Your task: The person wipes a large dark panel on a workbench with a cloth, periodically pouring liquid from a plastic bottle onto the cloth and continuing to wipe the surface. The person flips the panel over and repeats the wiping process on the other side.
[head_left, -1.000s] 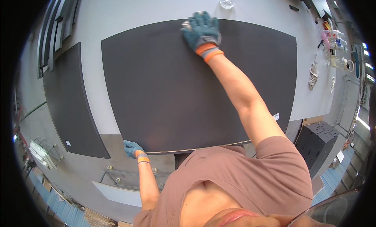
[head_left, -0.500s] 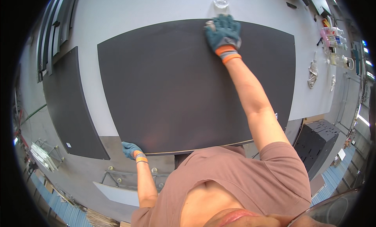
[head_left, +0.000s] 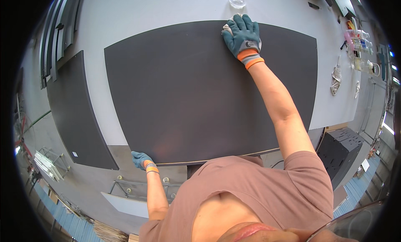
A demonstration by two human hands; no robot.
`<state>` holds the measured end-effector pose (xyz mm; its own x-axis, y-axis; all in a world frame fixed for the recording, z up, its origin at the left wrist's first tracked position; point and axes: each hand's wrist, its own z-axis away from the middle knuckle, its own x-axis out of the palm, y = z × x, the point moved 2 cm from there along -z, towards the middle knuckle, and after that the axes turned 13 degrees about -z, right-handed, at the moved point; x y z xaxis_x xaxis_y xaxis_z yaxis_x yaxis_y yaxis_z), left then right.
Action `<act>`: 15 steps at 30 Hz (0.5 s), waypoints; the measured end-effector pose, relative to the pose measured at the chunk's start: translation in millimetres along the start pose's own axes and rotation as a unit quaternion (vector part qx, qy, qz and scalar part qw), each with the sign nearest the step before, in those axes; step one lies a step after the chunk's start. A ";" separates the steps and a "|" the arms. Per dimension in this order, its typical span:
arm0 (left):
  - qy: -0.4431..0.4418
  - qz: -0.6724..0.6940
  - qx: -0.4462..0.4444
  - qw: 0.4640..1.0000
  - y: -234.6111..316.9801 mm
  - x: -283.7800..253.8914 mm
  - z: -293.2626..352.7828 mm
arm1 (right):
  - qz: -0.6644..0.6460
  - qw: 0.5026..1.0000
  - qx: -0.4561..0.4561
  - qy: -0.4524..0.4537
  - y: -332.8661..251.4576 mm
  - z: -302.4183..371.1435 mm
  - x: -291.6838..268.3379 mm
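Note:
A large dark grey panel [head_left: 200, 96] lies flat on the pale table in front of me. My right hand [head_left: 243, 35], in a teal glove with an orange cuff, is at its far edge, right of the middle. A bunched white cloth [head_left: 228, 28] shows beside and beyond the fingers, held under the palm against the panel; the gloved hand covers most of it. Just past that hand stands a clear round dish [head_left: 237, 1]. My left hand [head_left: 140, 160], gloved alike, is closed on the panel's near left corner; its fingertips are partly hidden.
Another dark panel [head_left: 73, 112] lies to the left, with several long metal strips [head_left: 54, 33] behind it. Bottles [head_left: 361, 43] and a crumpled rag [head_left: 336, 81] are on the table's right side. A dark perforated stack [head_left: 340, 148] stands at the lower right.
My right hand has shifted slightly right along the panel's far edge with the cloth, and more of the cloth shows. My left hand stays at the near corner.

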<state>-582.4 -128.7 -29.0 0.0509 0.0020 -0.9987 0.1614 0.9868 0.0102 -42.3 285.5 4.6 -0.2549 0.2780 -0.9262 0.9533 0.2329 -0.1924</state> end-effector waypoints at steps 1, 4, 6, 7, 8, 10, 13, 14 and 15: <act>0.005 -0.003 0.004 1.000 1.4 -2.3 0.5 | -0.005 1.000 0.000 -0.004 -7.6 -4.1 -0.3; 0.007 0.006 0.004 1.000 7.0 -3.1 -0.5 | -0.025 0.999 -0.030 0.038 -49.5 -24.5 17.7; 0.008 0.003 -0.005 1.000 5.2 -3.3 -2.0 | -0.023 0.999 -0.016 -0.033 -79.0 -41.0 21.2; 0.008 -0.002 -0.011 1.000 4.6 -1.9 -4.1 | -0.021 0.997 -0.011 -0.068 -86.8 -48.4 18.2; 0.009 -0.007 -0.017 1.000 2.8 -2.0 -6.0 | -0.042 0.997 -0.016 -0.069 -86.6 -48.7 14.5; 0.012 0.002 0.000 1.000 -0.3 -4.6 -6.0 | -0.035 0.998 -0.039 -0.028 -62.3 -32.4 8.1; 0.003 0.005 -0.002 1.000 0.1 -4.3 -2.0 | 0.035 0.999 0.001 0.012 12.2 -5.7 -10.2; -0.002 0.003 -0.010 1.000 -1.2 -4.8 -0.5 | 0.016 1.000 0.017 0.015 40.8 5.4 -12.8; 0.000 0.004 -0.012 1.000 1.6 -4.9 3.0 | 0.001 0.999 0.034 0.018 59.6 14.2 -12.8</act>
<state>-579.5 -127.6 -23.9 0.0516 0.0105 -0.9986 0.1375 0.9904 0.0175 20.1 282.6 0.4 -0.2572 0.3113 -0.9148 0.9623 0.1691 -0.2130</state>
